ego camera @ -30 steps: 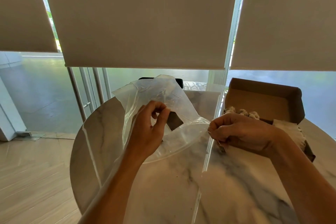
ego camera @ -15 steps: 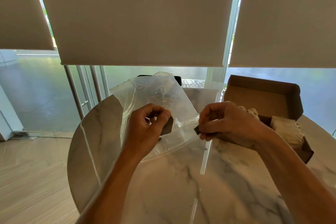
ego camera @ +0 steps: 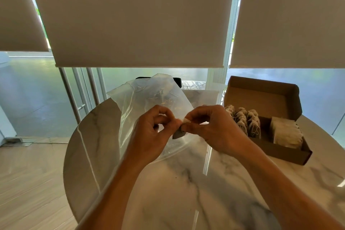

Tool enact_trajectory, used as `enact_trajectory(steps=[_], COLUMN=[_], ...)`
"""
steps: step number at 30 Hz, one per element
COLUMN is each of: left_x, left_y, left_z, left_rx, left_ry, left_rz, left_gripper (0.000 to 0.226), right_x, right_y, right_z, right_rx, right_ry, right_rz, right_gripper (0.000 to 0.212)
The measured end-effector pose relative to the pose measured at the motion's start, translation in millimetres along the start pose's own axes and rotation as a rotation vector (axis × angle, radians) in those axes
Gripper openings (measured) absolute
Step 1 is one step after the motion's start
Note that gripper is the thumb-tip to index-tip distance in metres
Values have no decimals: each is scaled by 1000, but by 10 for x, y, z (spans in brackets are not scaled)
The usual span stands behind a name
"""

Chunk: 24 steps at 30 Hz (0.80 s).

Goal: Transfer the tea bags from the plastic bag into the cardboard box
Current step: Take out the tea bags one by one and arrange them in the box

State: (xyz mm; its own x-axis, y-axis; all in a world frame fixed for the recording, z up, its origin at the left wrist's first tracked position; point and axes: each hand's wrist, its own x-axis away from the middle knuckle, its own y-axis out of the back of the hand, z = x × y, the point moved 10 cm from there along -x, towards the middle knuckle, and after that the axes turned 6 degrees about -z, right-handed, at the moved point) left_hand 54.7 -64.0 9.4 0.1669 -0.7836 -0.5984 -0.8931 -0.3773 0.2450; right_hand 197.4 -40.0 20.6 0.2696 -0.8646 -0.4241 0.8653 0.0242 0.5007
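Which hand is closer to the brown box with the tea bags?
Right. The right hand is just left of the cardboard box; the left hand is farther away, in front of the plastic bag.

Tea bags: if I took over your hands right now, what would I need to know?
Left hand and right hand meet over the table, both pinching one small tea bag between fingertips, in front of the plastic bag.
The plastic bag lies crumpled on the table behind the hands; what remains inside is unclear.
The cardboard box sits open to the right, already holding rows of tea bags.
Left: put this one in the box, then check the plastic bag.
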Motion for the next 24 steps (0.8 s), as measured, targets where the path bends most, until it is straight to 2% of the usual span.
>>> enact_trajectory(steps=[2, 5, 8, 11, 16, 24], left_x=[8, 45, 58, 42, 26, 21], left_y=[11, -47, -116, -87, -8, 6], left_z=[24, 17, 59, 80, 78, 103], left_rx=[-146, -450, -597, -589, -501, -454], left_ry=[-62, -245, -274, -241, -201, -178], left_rz=[31, 126, 189, 168, 105, 105], left_gripper=[15, 27, 27, 27, 31, 32], right_x=[-23, -14, 68, 133, 189, 179], right_y=[181, 665, 1152, 1496, 1596, 1356], right_z=[-110, -296, -452, -631, -1049, -1210], right_rx=[37, 35, 74, 181, 382, 504], right_ry=[-46, -119, -166, -213, -329, -277], right_rz=[-54, -216, -324, -330, -172, -100], right_gripper=[6, 5, 7, 15, 23, 22])
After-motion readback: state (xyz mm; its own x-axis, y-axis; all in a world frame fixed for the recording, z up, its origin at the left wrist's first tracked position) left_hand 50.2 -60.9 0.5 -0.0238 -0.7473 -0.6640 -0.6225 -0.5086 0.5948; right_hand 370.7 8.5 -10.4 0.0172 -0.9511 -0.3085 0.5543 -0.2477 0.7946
